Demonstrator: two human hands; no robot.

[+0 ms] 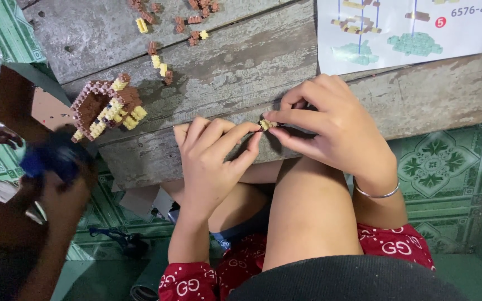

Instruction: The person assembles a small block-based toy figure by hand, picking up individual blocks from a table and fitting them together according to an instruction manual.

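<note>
Rough grey wooden bench (241,67) with peeling paint, set over a green patterned tile floor (442,167), and the person sits at its near edge with bare knees up against it. Right at that edge, between both sets of fingertips, is a tiny cluster of yellow and brown bricks (267,124). The left hand (213,161) has its fingers curled and pinches the cluster from one side; the right hand (330,125), a thin bangle (376,194) on its wrist, is closed down on it from the other, thumb and forefinger pressed tight. Looks to me like they're mid-way pressing one small piece onto another, and seating it would need a steady squeeze with the studs lined up. Further along toward the left edge sits a half-built little brick house (107,106), brown with yellow trim. Loose bricks (168,33) are scattered by the far edge, and an instruction sheet (408,30) lies at the far right corner. Another person's hand (57,167) holds something blue off to the left.
</note>
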